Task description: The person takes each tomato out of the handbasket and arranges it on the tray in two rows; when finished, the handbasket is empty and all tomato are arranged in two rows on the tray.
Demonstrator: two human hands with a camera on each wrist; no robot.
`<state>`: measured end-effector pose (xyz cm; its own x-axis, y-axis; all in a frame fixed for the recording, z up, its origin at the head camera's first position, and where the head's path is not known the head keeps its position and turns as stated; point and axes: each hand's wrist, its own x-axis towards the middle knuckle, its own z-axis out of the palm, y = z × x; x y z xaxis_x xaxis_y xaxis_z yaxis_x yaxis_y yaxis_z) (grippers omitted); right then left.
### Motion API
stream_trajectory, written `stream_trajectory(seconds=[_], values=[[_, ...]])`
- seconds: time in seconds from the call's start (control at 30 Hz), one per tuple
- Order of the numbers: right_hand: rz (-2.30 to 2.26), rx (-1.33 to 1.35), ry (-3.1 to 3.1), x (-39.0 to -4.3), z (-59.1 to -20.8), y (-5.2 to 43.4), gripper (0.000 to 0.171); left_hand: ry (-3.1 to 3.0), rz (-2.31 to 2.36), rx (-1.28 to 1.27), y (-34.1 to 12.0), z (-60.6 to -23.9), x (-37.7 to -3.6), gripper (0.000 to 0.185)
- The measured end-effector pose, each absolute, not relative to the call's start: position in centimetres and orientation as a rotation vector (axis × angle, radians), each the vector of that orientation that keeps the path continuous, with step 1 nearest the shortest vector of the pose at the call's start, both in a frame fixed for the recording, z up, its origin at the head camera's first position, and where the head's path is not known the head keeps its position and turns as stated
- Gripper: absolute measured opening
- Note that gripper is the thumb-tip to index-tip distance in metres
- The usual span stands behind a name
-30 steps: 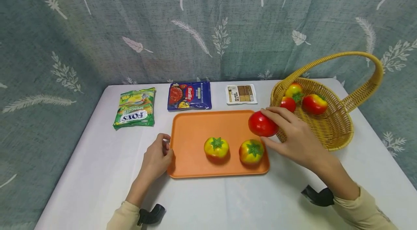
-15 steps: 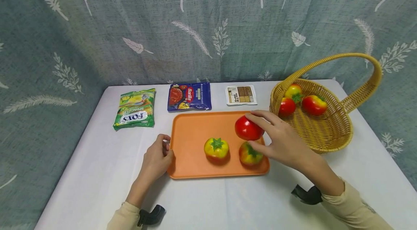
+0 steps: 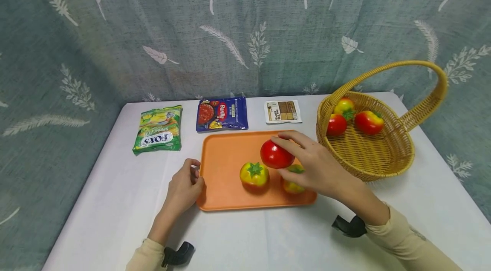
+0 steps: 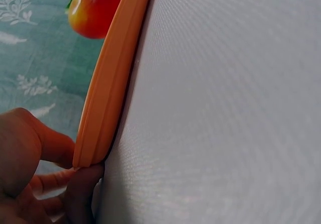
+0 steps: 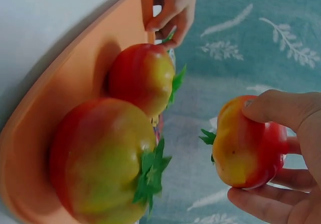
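Observation:
My right hand grips a red and yellow tomato above the orange tray. In the right wrist view the held tomato shows a green leafy top pointing left, thumb on one side and fingers on the other. On the tray sit two yellow-red tomatoes: one in the middle, and one at the right, partly hidden by my right hand. My left hand pinches the tray's left rim; in the left wrist view its thumb and fingers meet at the rim's end.
Right of the tray stands a wicker basket with a tall arched handle, several tomatoes inside. Behind the tray lie a blue Barilla pouch and a small white-brown packet. A green Fox's bag lies at left. A patterned curtain backs the table.
My right hand has carried the tomato leftward from beside the basket to over the tray, now overlapping the right tomato in view. The left hand has stayed at the tray's rim.

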<state>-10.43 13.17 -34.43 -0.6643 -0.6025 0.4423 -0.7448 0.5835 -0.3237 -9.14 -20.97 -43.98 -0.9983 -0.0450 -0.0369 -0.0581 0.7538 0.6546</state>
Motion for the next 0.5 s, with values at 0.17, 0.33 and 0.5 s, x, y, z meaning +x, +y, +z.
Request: stream_trajectory(seconds=[0.17, 0.33, 0.5], values=[[0.709, 1.144, -2.509, -10.6, -34.4, 12.3, 0.068, 2.93, 1.099, -0.08, -21.0, -44.2, -9.1, 0.035], [0.722, 1.187, -2.467, -10.8, -34.6, 11.7, 0.067, 2.923, 1.098, -0.069, -21.1, -44.1, -9.1, 0.035], [0.728, 1.23, -2.444, -10.9, -34.8, 11.0, 0.067, 2.921, 1.097, -0.064, -21.2, -44.1, -9.1, 0.035]])
